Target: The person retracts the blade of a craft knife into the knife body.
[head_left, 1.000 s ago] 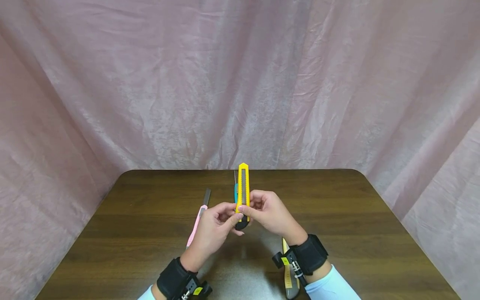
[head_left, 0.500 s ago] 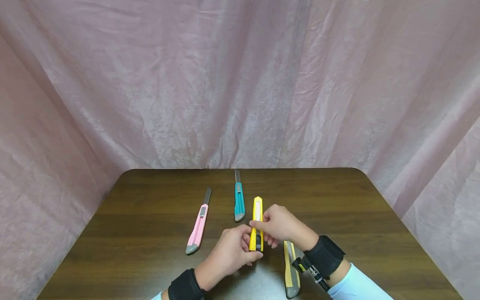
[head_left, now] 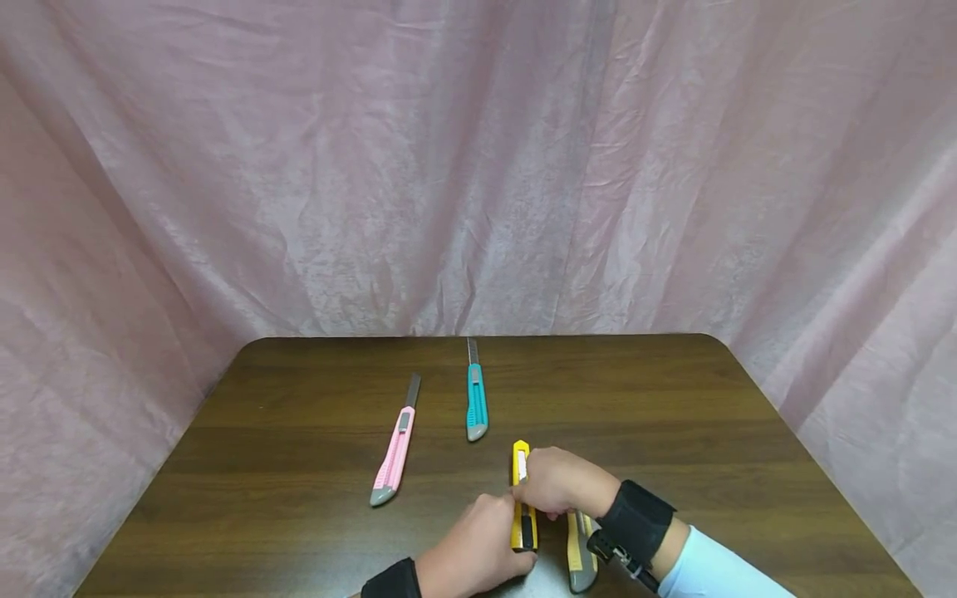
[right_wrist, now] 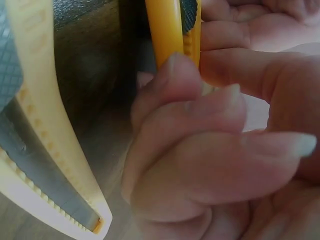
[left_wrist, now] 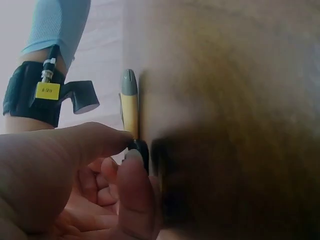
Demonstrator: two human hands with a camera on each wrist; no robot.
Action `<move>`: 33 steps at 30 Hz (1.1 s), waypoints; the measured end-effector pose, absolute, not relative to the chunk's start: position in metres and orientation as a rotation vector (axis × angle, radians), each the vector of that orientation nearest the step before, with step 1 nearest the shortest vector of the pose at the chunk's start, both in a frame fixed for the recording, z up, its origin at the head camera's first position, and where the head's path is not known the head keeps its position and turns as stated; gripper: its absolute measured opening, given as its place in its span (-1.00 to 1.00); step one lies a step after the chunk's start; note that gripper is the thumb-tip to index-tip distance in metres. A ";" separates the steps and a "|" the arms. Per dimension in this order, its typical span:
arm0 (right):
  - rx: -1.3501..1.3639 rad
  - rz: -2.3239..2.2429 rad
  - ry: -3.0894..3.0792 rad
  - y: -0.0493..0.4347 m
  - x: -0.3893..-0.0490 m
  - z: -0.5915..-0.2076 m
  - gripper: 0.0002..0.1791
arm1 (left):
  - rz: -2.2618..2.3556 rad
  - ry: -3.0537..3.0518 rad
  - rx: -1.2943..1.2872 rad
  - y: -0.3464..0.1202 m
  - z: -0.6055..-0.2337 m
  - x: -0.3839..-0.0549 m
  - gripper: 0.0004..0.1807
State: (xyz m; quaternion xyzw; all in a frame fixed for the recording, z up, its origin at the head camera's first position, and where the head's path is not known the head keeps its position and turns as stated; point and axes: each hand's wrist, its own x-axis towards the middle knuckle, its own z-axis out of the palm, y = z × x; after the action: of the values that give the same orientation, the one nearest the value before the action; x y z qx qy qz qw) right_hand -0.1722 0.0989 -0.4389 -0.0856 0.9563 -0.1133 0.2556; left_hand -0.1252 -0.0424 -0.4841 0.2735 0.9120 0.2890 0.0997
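Both hands hold a yellow utility knife (head_left: 525, 531) with a black end, low over the table and pointing away. In the left wrist view, the thumb and forefinger of my left hand (head_left: 482, 544) pinch its black end (left_wrist: 142, 150). My right hand (head_left: 557, 482) grips the yellow body from the right, fingers curled at its side in the right wrist view; part of the body is hidden. Whether the knife touches the tabletop, I cannot tell. Just right of it lies a pale yellow utility knife (head_left: 579, 556) with a grey end, partly under the right hand and wrist.
A pink utility knife (head_left: 394, 457) with its blade out lies left of the hands. Farther back is a teal utility knife (head_left: 477, 403), blade also out, near the far edge of the brown wooden table (head_left: 299, 432). Pink curtains (head_left: 478, 166) hang behind.
The hands have brought the yellow utility knife down and towards the near side, slightly right. The teal knife, partly hidden before, now shows fully. The other knives have not moved.
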 end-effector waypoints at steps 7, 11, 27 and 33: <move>-0.224 -0.245 2.594 0.097 -0.171 -0.442 -0.57 | 0.739 2.681 0.786 -0.038 -0.480 -0.119 -0.68; -0.249 -0.224 2.585 0.098 -0.171 -0.444 -0.57 | 0.713 2.673 0.781 -0.036 -0.480 -0.118 -0.69; -0.205 -0.248 2.580 0.101 -0.171 -0.445 -0.54 | 0.721 2.648 0.764 -0.037 -0.477 -0.118 -0.65; -0.203 -0.276 2.579 0.102 -0.170 -0.445 -0.53 | 0.692 2.667 0.750 -0.036 -0.476 -0.117 -0.63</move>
State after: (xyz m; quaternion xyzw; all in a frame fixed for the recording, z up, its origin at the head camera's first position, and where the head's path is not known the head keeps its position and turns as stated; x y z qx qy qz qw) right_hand -0.1704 0.1018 -0.4449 -0.0752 0.9554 -0.1023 0.2665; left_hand -0.1174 -0.0361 -0.4760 0.2600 0.9244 0.2399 0.1427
